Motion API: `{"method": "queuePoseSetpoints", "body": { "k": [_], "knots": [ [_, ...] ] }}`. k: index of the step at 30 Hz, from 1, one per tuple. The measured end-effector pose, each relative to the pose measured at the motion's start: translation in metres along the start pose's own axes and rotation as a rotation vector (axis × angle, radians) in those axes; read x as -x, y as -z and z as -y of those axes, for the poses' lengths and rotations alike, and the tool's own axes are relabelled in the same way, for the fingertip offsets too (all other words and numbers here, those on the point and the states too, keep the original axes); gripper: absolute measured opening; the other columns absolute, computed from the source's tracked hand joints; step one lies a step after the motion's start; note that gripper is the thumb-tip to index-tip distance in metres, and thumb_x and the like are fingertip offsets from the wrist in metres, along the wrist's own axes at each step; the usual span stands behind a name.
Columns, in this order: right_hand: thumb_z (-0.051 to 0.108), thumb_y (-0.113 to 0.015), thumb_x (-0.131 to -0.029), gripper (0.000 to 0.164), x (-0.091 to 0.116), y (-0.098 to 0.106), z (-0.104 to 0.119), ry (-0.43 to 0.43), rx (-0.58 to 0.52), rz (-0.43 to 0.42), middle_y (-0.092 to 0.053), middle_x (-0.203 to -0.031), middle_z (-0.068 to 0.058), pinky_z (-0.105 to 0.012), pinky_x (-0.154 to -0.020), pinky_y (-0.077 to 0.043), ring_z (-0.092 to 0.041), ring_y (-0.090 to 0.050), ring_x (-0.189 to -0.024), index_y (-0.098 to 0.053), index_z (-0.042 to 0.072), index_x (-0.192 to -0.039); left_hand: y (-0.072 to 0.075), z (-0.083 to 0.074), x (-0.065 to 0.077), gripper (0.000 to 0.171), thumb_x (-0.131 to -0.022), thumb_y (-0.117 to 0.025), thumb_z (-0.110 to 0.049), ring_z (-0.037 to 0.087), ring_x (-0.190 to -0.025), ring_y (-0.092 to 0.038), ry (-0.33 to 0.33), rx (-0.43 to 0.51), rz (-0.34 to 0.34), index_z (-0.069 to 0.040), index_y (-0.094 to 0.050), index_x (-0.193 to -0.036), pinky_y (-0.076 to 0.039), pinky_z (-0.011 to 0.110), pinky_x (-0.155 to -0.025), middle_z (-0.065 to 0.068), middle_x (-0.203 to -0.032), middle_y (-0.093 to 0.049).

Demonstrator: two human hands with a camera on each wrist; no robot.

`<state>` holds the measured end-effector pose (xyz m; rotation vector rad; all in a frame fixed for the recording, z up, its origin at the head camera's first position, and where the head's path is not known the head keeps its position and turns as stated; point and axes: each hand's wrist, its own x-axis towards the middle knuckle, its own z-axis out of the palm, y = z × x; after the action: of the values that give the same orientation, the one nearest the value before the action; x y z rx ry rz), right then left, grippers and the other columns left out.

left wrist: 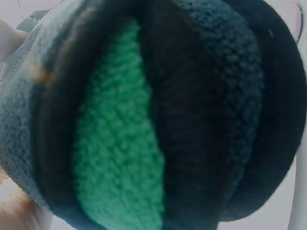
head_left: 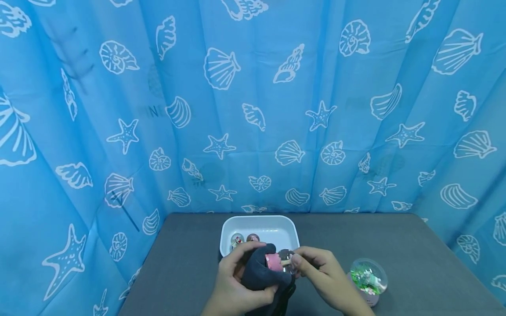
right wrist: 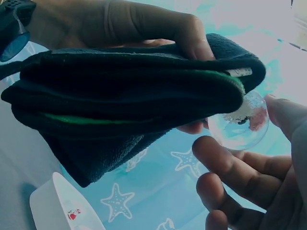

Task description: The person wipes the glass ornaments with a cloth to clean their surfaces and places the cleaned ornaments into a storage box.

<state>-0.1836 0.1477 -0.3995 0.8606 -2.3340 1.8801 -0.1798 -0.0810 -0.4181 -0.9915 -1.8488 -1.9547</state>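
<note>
A dark grey cloth (head_left: pixel 253 274) is bunched in my left hand (head_left: pixel 231 285), whose fingers and thumb grip it around a small snow globe (head_left: pixel 273 262). The globe lies tilted on its side, its pink base in the cloth and its clear dome pointing right. My right hand (head_left: pixel 326 272) pinches the dome between thumb and fingers. In the right wrist view, the dome (right wrist: pixel 240 129) sticks out past the folded cloth's end. Green lining (left wrist: pixel 120 139) shows between the cloth's dark folds in the left wrist view.
Behind my hands a white tray (head_left: pixel 280 224) holds two small globes, one clear (head_left: pixel 237 239) and one pinkish (head_left: pixel 253 237). A larger snow globe (head_left: pixel 369 276) with green and white contents stands to the right on the grey table (head_left: pixel 182 263). A blue shell-patterned curtain (head_left: pixel 253 131) hangs behind.
</note>
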Motion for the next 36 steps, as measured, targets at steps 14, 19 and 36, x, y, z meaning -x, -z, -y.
{"method": "queuePoseSetpoints", "body": {
  "k": [14,19,36],
  "knots": [
    [0.011,-0.037,-0.107,0.036,-0.0026,-0.0045,-0.0031,-0.035,-0.078,0.066,-0.059,-0.074,-0.011,-0.033,-0.06,-0.056,-0.017,-0.059,-0.067,-0.063,0.004,-0.083,0.0008,0.0019,0.0008,0.074,-0.063,-0.087,0.005,0.024,-0.097,-0.067,-0.058,-0.04,-0.014,-0.005,-0.054,-0.128,-0.06,0.038,-0.085,0.013,-0.115,-0.064],
    [0.01,-0.032,-0.108,0.038,-0.0025,-0.0016,-0.0032,-0.016,-0.057,0.082,-0.061,-0.075,-0.014,-0.033,-0.063,-0.055,-0.02,-0.059,-0.068,-0.063,0.006,-0.087,0.0006,0.0041,0.001,0.074,-0.06,-0.086,0.008,0.024,-0.097,-0.066,-0.079,-0.032,-0.044,-0.003,-0.054,-0.127,-0.06,0.037,-0.085,0.015,-0.115,-0.062],
    [-0.012,-0.067,-0.085,0.053,0.0046,-0.0022,0.0007,0.267,-0.055,-0.013,-0.056,-0.136,-0.017,-0.033,-0.085,-0.06,-0.02,-0.062,-0.115,-0.052,-0.001,-0.134,0.0036,-0.0039,0.0004,0.069,-0.068,-0.081,0.01,0.028,-0.097,-0.067,-0.043,0.039,-0.058,0.003,-0.05,-0.129,-0.059,0.04,-0.088,0.018,-0.117,-0.06]
  ]
}}
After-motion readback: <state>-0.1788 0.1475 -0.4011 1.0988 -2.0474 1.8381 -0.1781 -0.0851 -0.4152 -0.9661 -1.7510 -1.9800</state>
